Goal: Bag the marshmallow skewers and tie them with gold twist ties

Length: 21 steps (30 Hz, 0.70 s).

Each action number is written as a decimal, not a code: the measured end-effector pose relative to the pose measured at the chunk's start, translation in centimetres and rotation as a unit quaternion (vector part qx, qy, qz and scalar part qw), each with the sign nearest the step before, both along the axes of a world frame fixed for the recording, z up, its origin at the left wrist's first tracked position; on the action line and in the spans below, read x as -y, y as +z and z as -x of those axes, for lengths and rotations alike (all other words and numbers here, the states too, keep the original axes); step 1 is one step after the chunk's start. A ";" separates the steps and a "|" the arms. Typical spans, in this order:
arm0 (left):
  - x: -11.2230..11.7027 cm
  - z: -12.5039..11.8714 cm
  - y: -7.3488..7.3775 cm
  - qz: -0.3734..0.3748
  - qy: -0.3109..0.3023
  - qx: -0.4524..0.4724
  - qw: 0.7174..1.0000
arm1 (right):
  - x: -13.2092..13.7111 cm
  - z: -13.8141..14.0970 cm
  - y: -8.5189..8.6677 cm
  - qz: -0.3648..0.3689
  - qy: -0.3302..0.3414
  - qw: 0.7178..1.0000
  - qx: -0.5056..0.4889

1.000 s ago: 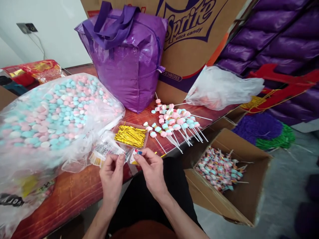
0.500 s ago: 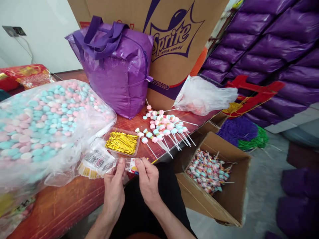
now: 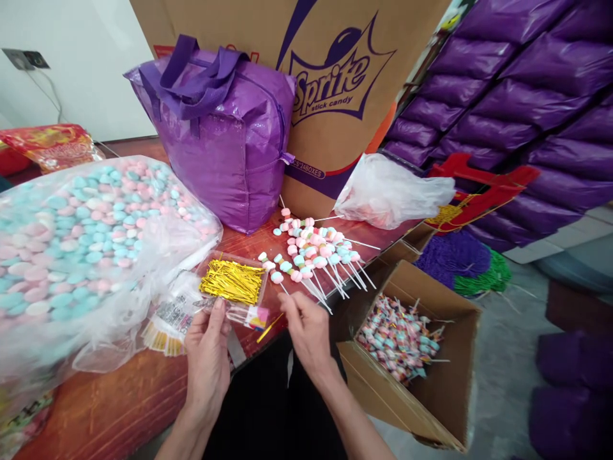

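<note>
Over the table, my left hand pinches a wrapper and my right hand meets a candy stick, whether clamped I can't tell.

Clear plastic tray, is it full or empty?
Not empty: gold ties lie heaped across the clear tray beyond your left hand, hiding most of its bottom. I cannot tell how deep.

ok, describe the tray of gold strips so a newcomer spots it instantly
Start at the big purple bag standing on the reddish table. On its near side, between the large see-through candy sack and the loose candy sticks, sits a small clear tray. It's heaped with thin, shiny gold strips, while the sack and sticks are mostly pastel pink and blue.
</note>
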<state>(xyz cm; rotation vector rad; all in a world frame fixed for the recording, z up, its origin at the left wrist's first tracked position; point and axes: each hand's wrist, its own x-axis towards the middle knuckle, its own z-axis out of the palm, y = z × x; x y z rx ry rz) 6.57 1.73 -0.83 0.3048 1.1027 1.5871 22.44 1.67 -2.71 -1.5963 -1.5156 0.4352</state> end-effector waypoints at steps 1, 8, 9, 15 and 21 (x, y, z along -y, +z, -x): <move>-0.1 0.2 0.0 -0.004 0.005 -0.003 1.000 | -0.6 -0.9 -0.2 -0.002 -0.049 0.997 0.063; -0.6 1.0 0.0 -0.011 0.001 0.015 1.000 | -3.2 -4.8 -1.9 0.101 -0.157 0.905 0.383; -0.7 1.0 0.0 -0.014 -0.002 0.021 1.000 | -3.3 -4.9 -2.0 0.104 -0.161 0.903 0.384; -1.0 1.3 -0.3 -0.007 -0.013 0.061 0.998 | -3.1 -5.2 -2.8 0.062 -0.181 0.931 0.312; -1.3 2.3 -1.3 0.021 0.018 0.088 0.996 | 0.4 -3.7 -2.3 -0.110 -0.118 0.987 -0.002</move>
